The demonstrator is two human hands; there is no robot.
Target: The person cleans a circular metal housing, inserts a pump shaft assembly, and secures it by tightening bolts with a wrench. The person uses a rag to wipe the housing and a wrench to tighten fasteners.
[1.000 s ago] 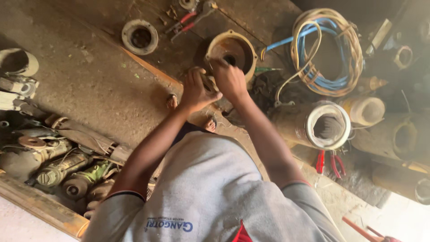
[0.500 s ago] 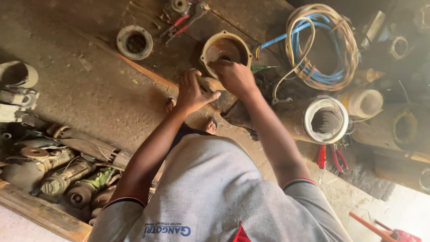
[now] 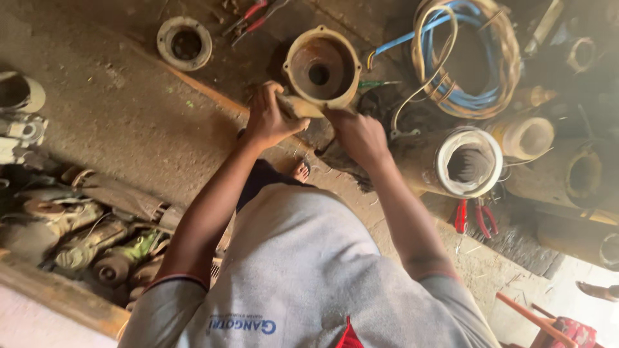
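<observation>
With both my hands clenched, left hand (image 3: 267,119) and right hand (image 3: 358,135) on the wooden handle (image 3: 300,106), I should hold it steady at 6 o'clock of the rusty housing (image 3: 321,66).

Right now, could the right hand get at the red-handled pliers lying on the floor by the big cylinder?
Probably yes. The right hand grips a dark piece, but the red-handled pliers lie uncovered on the floor just beyond the forearm, beside the big cylinder, with nothing between. It would need to let go first.

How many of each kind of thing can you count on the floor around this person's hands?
Round metal housings with a centre hole: 2
Motor cylinders lying on their sides: 2
Red-handled pliers: 2
Coils of blue and pale cable: 1
Total: 7
The left hand and right hand hold a tan tool at the nearer housing.
</observation>
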